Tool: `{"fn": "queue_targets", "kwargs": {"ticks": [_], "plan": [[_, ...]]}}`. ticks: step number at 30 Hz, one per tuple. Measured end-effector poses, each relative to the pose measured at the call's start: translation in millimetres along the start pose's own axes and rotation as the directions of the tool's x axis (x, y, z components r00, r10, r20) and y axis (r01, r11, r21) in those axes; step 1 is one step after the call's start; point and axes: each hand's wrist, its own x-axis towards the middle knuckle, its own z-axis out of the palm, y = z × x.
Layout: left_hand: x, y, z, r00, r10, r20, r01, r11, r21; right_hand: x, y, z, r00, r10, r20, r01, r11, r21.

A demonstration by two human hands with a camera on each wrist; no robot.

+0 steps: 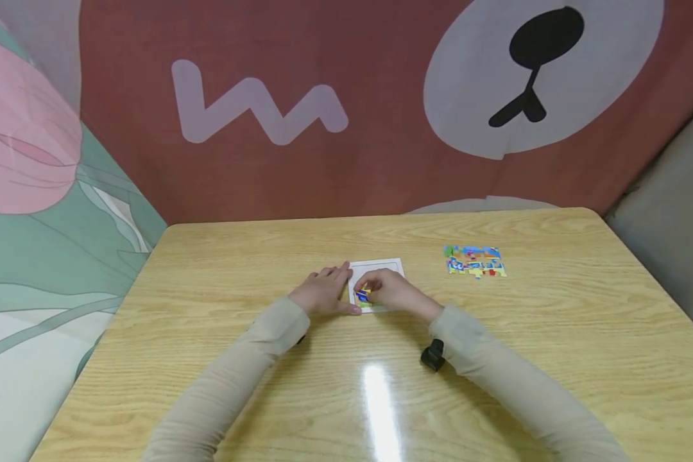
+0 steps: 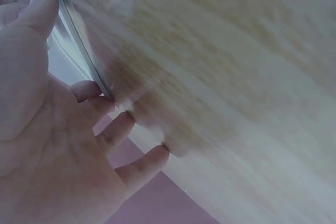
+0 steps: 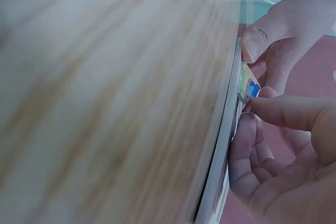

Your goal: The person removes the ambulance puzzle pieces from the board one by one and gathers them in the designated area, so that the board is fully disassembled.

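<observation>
A white-bordered puzzle board [image 1: 388, 264] lies on the table in the head view. My left hand [image 1: 325, 292] rests along its left side, fingers at the upper corner and thumb at the lower one. In the left wrist view, fingertips of the left hand [image 2: 58, 129] touch the board's edge [image 2: 84, 51] and the tabletop. Over the lower left part of the board, my right hand [image 1: 391, 290] pinches a colourful puzzle piece [image 1: 362, 295]. In the right wrist view, the right thumb [image 3: 281, 111] presses beside blue and yellow puzzle print [image 3: 253, 88]; the fingers hide the rest.
A group of colourful puzzle pieces [image 1: 475, 262] lies to the right of the board, laid close together. The wooden table [image 1: 237, 256] ends at a wall cloth [image 1: 381, 167] printed with a bear face. A black wrist camera [image 1: 433, 355] hangs below the right sleeve.
</observation>
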Motion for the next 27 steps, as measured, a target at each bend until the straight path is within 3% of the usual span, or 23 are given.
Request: {"fn": "queue_targets", "kwargs": {"ticks": [14,21,27], "plan": [[-2.9,1.3,-1.2,1.0,0.0,-0.007,-0.001,1.0,-0.023,-1.7,-2,-4,0.995,0.064,-0.077,-0.058,0.995,0.086],[-0.4,0.7,0.8,1.0,-0.001,-0.011,0.0,1.0,-0.008,-6.6,0,-17,0.986,0.137,-0.093,-0.123,0.982,0.146],[0.6,0.3,2.2,1.0,0.004,-0.021,-0.003,1.0,0.013,-14.7,7,-31,0.983,0.151,-0.102,-0.135,0.979,0.152]]}}
